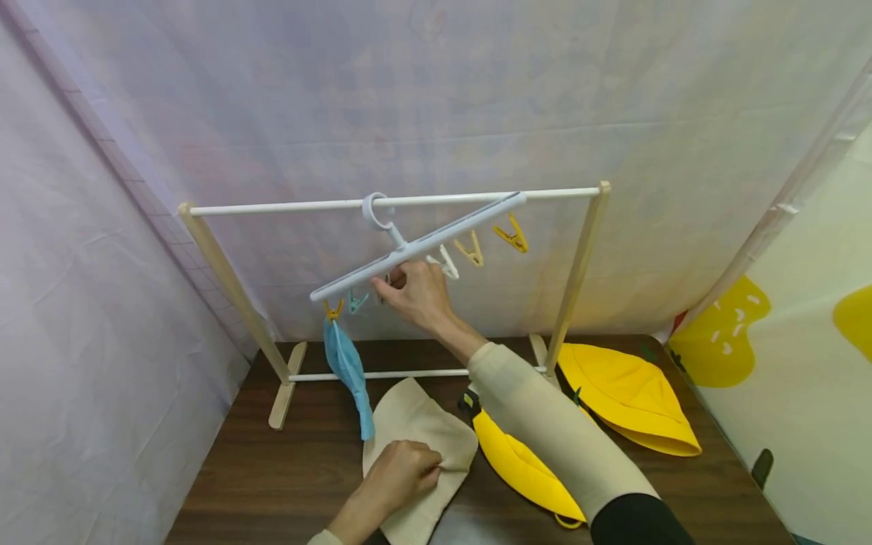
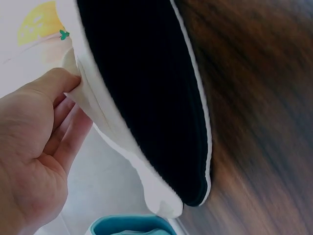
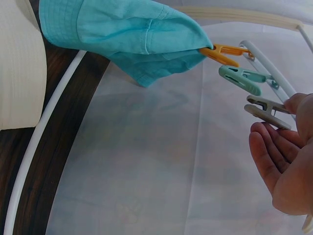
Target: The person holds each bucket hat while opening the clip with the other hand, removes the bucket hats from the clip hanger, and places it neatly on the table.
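My left hand [image 1: 403, 473] pinches a beige bucket hat [image 1: 402, 405] by its fabric, low over the table. In the left wrist view the hat's black lining [image 2: 142, 88] faces the camera. My right hand [image 1: 418, 291] is raised to a white hanger [image 1: 436, 238], which hooks over the rack's top bar and tilts down on the left. Its thumb and fingers pinch a grey clothespin [image 3: 266, 108] on the hanger. Farther left are a green clothespin [image 3: 242, 78] and an orange clothespin [image 3: 222, 53]; the orange one grips a folded turquoise hat [image 3: 132, 29].
A rack [image 1: 235, 284] with wooden posts stands on the dark wooden table [image 1: 232, 469]. White, cream and yellow clothespins [image 1: 514, 233] hang from the hanger's right half. Two yellow hats [image 1: 623, 386] lie on the right, one partly under my right forearm. A pale curtain [image 1: 381, 98] hangs behind.
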Demonstrator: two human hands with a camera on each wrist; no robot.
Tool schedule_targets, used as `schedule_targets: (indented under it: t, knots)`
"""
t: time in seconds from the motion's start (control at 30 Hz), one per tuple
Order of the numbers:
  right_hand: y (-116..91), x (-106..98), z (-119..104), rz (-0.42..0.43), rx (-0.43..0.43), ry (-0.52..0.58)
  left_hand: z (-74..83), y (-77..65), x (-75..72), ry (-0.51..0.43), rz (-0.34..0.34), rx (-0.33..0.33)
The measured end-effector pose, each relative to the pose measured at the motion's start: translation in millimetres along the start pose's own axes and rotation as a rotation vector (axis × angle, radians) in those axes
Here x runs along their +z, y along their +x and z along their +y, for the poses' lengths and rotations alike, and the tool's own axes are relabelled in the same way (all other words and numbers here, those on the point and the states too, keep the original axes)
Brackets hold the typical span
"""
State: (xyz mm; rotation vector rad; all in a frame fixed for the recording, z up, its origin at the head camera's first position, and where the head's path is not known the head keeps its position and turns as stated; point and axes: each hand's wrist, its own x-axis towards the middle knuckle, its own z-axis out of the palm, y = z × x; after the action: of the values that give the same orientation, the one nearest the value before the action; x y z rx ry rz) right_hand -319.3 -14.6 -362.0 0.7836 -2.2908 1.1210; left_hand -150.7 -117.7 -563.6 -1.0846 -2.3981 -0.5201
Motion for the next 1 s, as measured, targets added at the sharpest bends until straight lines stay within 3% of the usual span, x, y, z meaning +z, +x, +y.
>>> schedule_targets:
  t: [0.5,0.9,1.0]
  knots:
    - [1.7,-0.9,-1.4,0.008,-0.011,-0.003,9.5,1.7,2.6,0.074,-0.068,-0.149]
    - [0.8,0.8,-0.3,0.010,-0.011,0.004,5.4,-4.4,6.7,0.039,-0.066,-0.165]
    - [0.3,0.9,0.1,0.012,-0.015,0.004,5.1,-6.3,6.3,0.070,-0.057,-0.161]
